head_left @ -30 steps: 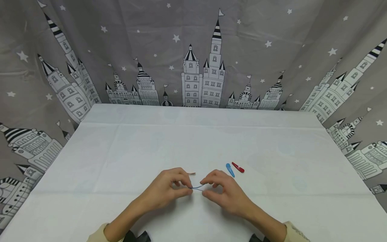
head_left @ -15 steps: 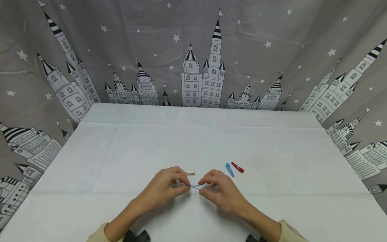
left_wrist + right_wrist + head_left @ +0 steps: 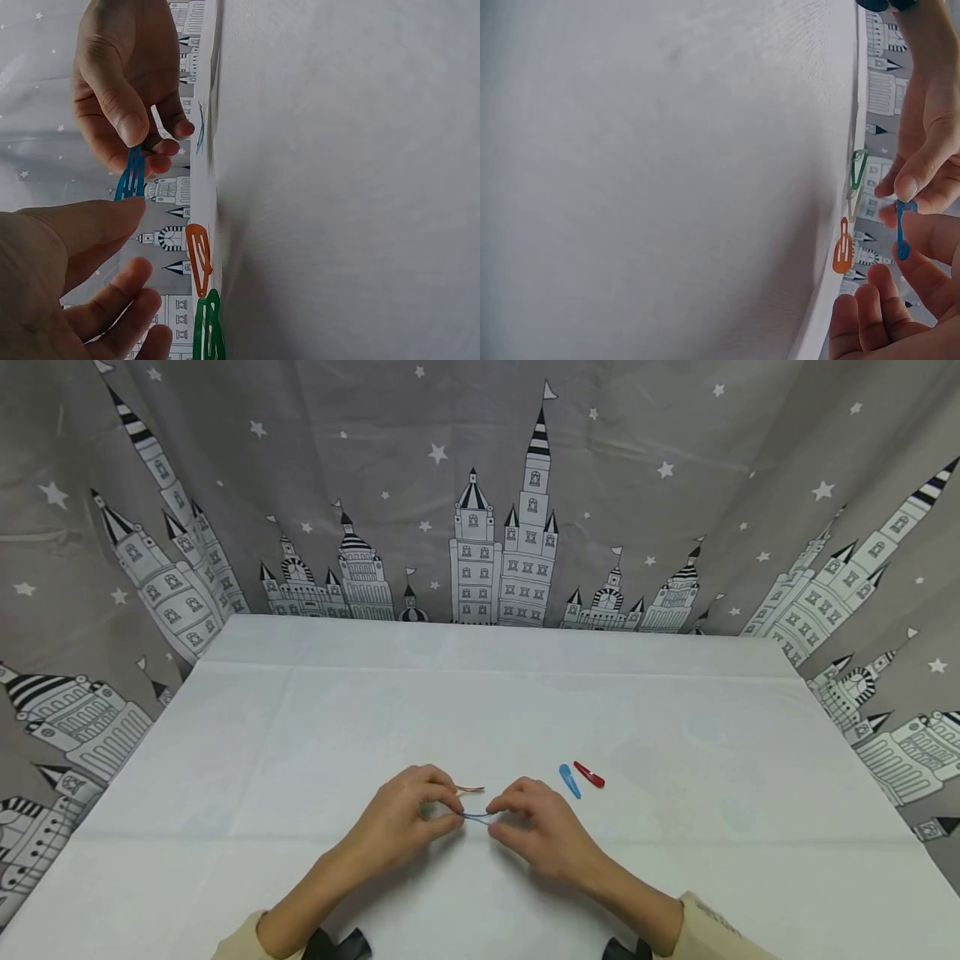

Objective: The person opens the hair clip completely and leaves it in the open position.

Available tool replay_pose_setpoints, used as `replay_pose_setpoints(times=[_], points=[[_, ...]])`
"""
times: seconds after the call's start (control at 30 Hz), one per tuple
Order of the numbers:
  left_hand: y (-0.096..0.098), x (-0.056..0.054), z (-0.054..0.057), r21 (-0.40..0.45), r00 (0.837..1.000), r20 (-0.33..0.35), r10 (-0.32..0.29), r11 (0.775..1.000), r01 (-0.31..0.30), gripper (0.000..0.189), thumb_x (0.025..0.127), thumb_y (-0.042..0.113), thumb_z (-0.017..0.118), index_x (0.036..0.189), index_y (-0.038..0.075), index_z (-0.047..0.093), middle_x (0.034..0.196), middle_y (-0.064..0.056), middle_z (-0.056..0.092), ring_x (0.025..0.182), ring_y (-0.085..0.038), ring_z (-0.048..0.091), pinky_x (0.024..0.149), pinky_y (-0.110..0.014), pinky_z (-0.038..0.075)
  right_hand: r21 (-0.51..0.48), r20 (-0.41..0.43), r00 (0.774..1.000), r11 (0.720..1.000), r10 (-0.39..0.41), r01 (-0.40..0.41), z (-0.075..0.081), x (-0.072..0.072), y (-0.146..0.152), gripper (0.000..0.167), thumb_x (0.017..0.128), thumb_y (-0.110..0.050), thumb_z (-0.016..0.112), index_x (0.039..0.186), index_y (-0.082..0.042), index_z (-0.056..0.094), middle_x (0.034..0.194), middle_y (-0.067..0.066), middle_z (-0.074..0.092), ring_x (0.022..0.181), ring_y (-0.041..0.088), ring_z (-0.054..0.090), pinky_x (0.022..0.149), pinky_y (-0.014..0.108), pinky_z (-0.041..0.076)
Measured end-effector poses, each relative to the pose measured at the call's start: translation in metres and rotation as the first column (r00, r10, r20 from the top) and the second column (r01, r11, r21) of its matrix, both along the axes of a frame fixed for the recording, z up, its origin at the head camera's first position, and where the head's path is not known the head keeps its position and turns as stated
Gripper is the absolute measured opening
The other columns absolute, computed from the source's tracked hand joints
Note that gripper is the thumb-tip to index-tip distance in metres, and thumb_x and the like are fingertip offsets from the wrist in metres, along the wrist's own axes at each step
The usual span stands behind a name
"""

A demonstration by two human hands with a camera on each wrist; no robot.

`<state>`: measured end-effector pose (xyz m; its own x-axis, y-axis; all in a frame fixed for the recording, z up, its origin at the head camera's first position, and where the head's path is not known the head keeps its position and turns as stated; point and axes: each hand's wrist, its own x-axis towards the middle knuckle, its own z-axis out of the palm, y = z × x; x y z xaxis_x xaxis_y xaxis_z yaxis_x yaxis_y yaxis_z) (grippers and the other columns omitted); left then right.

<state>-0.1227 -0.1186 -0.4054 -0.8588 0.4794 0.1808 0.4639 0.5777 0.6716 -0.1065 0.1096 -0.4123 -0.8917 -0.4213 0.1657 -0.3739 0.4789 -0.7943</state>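
Between my two hands is a blue snap hair clip (image 3: 475,816), its two arms spread apart in the head view. My left hand (image 3: 405,814) pinches one end with thumb and index finger. At the other end, my right hand (image 3: 551,835) has its thumb and index fingertip on the clip, one at each arm. Both wrist views show this clip (image 3: 132,176) bridging the hands above the table. Just beyond the left fingertips lies an orange hair clip (image 3: 470,789). A green hair clip (image 3: 208,326) shows in the wrist views; the left hand seems to hide it in the head view.
Right of centre on the white-covered table (image 3: 360,718), a second blue hair clip (image 3: 570,782) lies beside a red one (image 3: 589,775), beyond the right hand. A grey curtain (image 3: 322,435) printed with castles and stars hangs around the table's back and sides.
Both hands have shifted slightly left and away from the body with the blue clip between them. More of the orange clip shows past the left fingers. The clips on the table stay put.
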Motion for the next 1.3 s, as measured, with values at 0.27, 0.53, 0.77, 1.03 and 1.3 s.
replay_pose_setpoints(times=[0.27, 0.53, 0.77, 1.03, 1.3], points=[[-0.001, -0.003, -0.002, -0.034, 0.999, -0.006, 0.041, 0.999, -0.041, 0.012, 0.08, 0.011, 0.082, 0.08, 0.021, 0.076, 0.099, 0.007, 0.064, 0.098, -0.017, 0.057, 0.084, -0.041, 0.048, 0.05, 0.018, 1.0, 0.999, -0.004, 0.003, -0.002, -0.005, -0.004, 0.013, 0.087, -0.008, 0.073, 0.099, -0.01, 0.075, 0.095, -0.003, 0.061, 0.086, 0.016, 0.051, 0.076, 0.03, 0.044], [-0.004, -0.005, -0.007, -0.024, 0.997, 0.029, 0.065, 0.998, -0.065, 0.012, 0.079, 0.011, 0.082, 0.082, 0.021, 0.076, 0.09, 0.016, 0.062, 0.091, -0.011, 0.058, 0.079, -0.035, 0.047, 0.09, 0.022, 1.0, 0.996, 0.003, -0.005, -0.003, -0.009, -0.008, 0.013, 0.087, -0.009, 0.073, 0.099, -0.01, 0.076, 0.091, -0.004, 0.06, 0.083, 0.016, 0.05, 0.073, 0.029, 0.043], [-0.005, -0.007, -0.01, -0.032, 0.997, 0.052, 0.057, 0.998, -0.055, 0.011, 0.08, 0.012, 0.082, 0.083, 0.02, 0.076, 0.09, 0.016, 0.063, 0.091, -0.012, 0.059, 0.081, -0.036, 0.047, 0.123, 0.018, 1.0, 0.992, 0.011, -0.013, -0.004, -0.012, -0.009, 0.014, 0.087, -0.008, 0.072, 0.101, -0.009, 0.076, 0.09, -0.004, 0.059, 0.08, 0.013, 0.048, 0.071, 0.029, 0.042], [-0.006, -0.008, -0.013, -0.036, 0.995, 0.077, 0.061, 0.998, -0.058, 0.01, 0.079, 0.013, 0.082, 0.085, 0.019, 0.076, 0.089, 0.015, 0.064, 0.085, -0.009, 0.058, 0.076, -0.032, 0.046, 0.128, 0.032, 0.999, 0.992, 0.01, -0.014, -0.005, -0.013, -0.01, 0.014, 0.088, -0.009, 0.073, 0.102, -0.008, 0.076, 0.091, -0.004, 0.06, 0.081, 0.014, 0.049, 0.072, 0.029, 0.042], [-0.007, -0.007, -0.014, -0.022, 0.993, 0.101, 0.06, 0.998, -0.058, 0.009, 0.08, 0.012, 0.082, 0.085, 0.018, 0.076, 0.088, 0.014, 0.064, 0.078, -0.006, 0.056, 0.07, -0.027, 0.045, 0.128, 0.028, 1.0, 0.992, 0.012, -0.016, -0.007, -0.014, -0.011, 0.014, 0.088, -0.009, 0.073, 0.101, -0.008, 0.076, 0.09, -0.004, 0.06, 0.08, 0.014, 0.049, 0.071, 0.029, 0.042]])
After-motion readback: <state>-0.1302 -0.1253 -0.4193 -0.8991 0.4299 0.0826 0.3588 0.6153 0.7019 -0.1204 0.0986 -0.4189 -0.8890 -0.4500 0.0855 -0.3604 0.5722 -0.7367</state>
